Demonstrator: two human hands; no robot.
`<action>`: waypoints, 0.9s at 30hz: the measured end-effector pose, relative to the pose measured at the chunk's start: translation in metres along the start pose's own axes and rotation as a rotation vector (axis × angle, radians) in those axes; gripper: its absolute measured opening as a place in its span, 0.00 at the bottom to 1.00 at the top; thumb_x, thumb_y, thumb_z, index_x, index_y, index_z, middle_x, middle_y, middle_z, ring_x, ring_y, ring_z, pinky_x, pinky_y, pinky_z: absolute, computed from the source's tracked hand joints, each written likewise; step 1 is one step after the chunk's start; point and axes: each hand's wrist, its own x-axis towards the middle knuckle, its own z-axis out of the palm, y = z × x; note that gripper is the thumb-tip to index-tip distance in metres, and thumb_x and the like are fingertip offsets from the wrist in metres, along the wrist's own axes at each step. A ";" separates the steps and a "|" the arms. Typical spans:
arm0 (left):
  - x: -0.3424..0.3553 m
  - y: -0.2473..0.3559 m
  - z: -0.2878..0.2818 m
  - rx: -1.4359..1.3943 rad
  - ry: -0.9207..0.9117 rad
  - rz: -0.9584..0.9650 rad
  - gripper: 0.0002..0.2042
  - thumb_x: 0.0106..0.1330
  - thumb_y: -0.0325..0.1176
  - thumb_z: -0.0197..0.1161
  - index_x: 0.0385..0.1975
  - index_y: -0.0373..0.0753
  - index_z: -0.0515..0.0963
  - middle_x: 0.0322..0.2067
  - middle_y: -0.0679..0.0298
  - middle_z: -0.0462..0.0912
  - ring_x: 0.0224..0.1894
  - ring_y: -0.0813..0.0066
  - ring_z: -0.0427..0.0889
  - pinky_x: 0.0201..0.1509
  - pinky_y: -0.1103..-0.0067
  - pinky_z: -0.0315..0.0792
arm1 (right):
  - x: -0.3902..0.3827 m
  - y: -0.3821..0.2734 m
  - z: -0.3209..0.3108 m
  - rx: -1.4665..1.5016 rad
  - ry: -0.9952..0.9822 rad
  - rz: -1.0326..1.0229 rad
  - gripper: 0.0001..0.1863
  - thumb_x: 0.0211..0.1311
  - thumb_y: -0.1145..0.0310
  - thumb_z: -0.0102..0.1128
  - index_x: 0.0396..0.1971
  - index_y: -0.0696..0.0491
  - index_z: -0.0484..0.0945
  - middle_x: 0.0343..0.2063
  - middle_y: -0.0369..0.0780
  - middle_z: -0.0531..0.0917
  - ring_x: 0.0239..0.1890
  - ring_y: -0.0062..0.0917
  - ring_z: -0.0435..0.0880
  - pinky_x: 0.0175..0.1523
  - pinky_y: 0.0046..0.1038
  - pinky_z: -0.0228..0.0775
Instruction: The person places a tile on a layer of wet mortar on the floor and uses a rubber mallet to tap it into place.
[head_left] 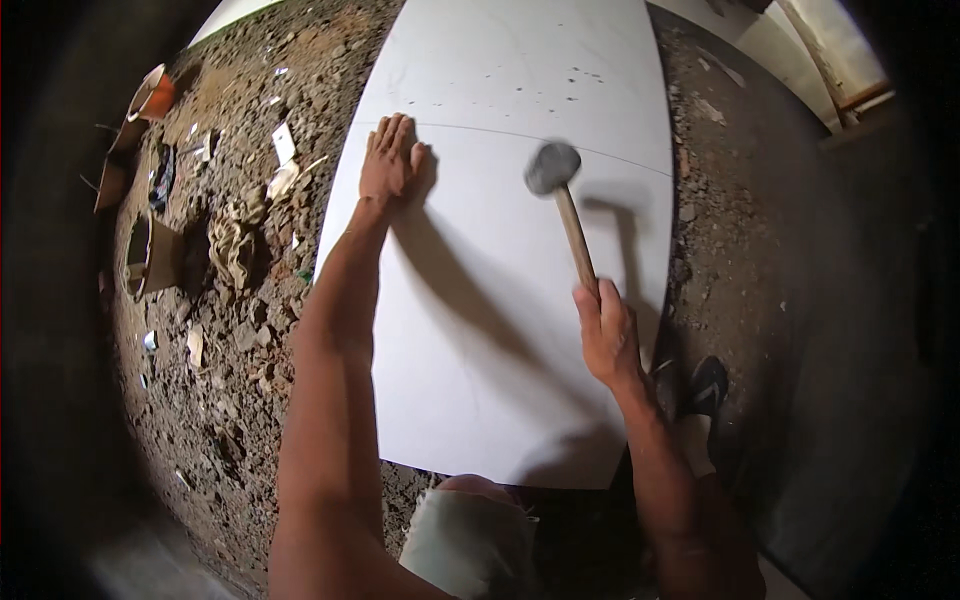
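Observation:
A large white board (pixel 480 400) lies on rubble, with a thin line across its upper part and small dark specks beyond. My left hand (pixel 393 165) rests palm down on it just short of that line, fingers stretched out. My right hand (pixel 610 330) grips the wooden handle of a mallet (pixel 553 167) whose dark grey head is slightly blurred. The mallet is held over the board's right half, casting a shadow beside it.
Rubble with scraps borders the board. On the left are an orange bucket (pixel 152 95) and an open brown container (pixel 155 258). My shod foot (pixel 706 388) is by the board's lower right edge. A pale panel with wooden framing (pixel 830 70) stands at upper right.

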 end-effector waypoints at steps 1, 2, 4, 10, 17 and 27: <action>-0.001 -0.001 0.001 -0.002 0.053 0.021 0.25 0.72 0.42 0.50 0.64 0.34 0.64 0.66 0.51 0.64 0.71 0.51 0.57 0.74 0.60 0.51 | 0.013 -0.014 0.010 0.037 -0.001 -0.072 0.14 0.73 0.63 0.50 0.36 0.60 0.68 0.19 0.50 0.73 0.24 0.51 0.73 0.30 0.42 0.65; 0.000 0.014 -0.001 -0.041 0.030 0.009 0.25 0.72 0.42 0.49 0.65 0.34 0.64 0.67 0.51 0.63 0.71 0.50 0.57 0.75 0.60 0.50 | 0.023 -0.031 0.012 0.024 -0.012 -0.066 0.14 0.73 0.63 0.50 0.36 0.60 0.68 0.19 0.50 0.73 0.24 0.51 0.73 0.30 0.42 0.65; 0.001 0.016 -0.008 -0.061 -0.008 -0.005 0.26 0.73 0.43 0.46 0.66 0.33 0.62 0.68 0.51 0.62 0.72 0.50 0.55 0.76 0.60 0.48 | 0.043 -0.068 0.021 0.112 0.065 -0.217 0.12 0.72 0.66 0.51 0.33 0.59 0.65 0.18 0.50 0.72 0.23 0.51 0.74 0.28 0.43 0.63; 0.007 0.013 -0.002 -0.024 -0.043 -0.007 0.28 0.73 0.45 0.41 0.68 0.37 0.60 0.70 0.53 0.58 0.74 0.55 0.51 0.77 0.62 0.45 | 0.061 -0.024 0.055 -0.136 0.010 -0.224 0.14 0.74 0.62 0.48 0.32 0.57 0.64 0.16 0.51 0.72 0.20 0.52 0.74 0.27 0.44 0.64; -0.006 0.005 0.001 -0.002 -0.063 -0.048 0.28 0.73 0.45 0.40 0.69 0.36 0.58 0.71 0.53 0.55 0.75 0.56 0.49 0.78 0.63 0.42 | 0.053 -0.066 0.047 0.015 0.014 -0.188 0.19 0.76 0.57 0.45 0.30 0.58 0.63 0.13 0.47 0.67 0.15 0.40 0.65 0.23 0.38 0.58; 0.009 0.006 0.008 -0.046 -0.042 -0.003 0.25 0.72 0.40 0.48 0.67 0.37 0.62 0.70 0.53 0.60 0.73 0.53 0.55 0.76 0.59 0.49 | 0.057 -0.063 0.052 -0.093 -0.094 -0.109 0.18 0.74 0.58 0.49 0.31 0.59 0.63 0.15 0.51 0.74 0.21 0.53 0.75 0.27 0.46 0.64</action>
